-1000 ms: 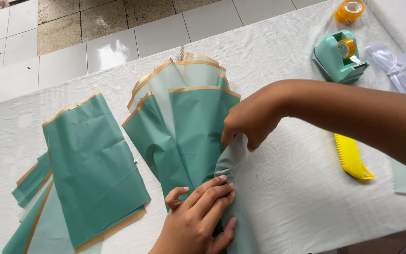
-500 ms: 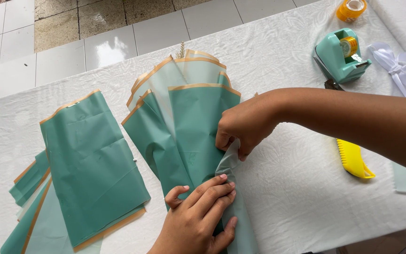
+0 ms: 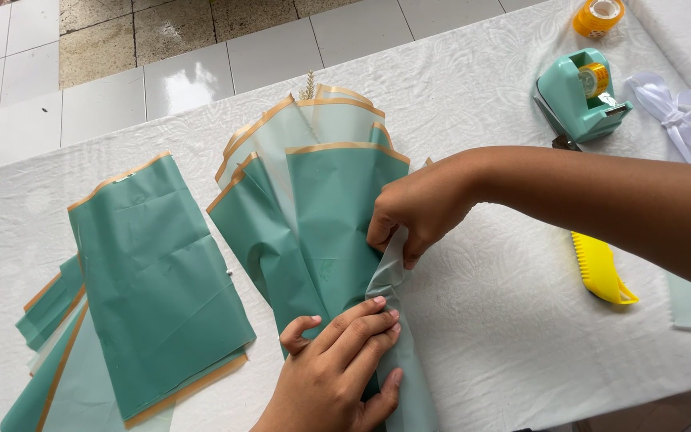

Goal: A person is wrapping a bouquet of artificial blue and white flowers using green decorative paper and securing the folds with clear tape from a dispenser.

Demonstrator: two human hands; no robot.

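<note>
White cloth covered the table (image 3: pixel 473 336), with pale floor tiles beyond its far edge. On it lay a fan-shaped bouquet wrap (image 3: pixel 313 216) of teal sheets edged in gold, narrowing toward the person. The left hand (image 3: pixel 337 372) pressed flat on the narrow lower end, fingers together and stretched over the gathered folds. The right hand (image 3: pixel 417 212) reached across from the right, its fingertips pinched on the edge of a paler translucent sheet just beside the wrap's right side. A stack of spare teal sheets (image 3: pixel 153 288) lay to the left. To the right sat a teal tape dispenser (image 3: pixel 577 92), an orange tape roll (image 3: pixel 599 16), a white ribbon (image 3: pixel 677 112) and a yellow toothed cutter (image 3: pixel 601 268).
</note>
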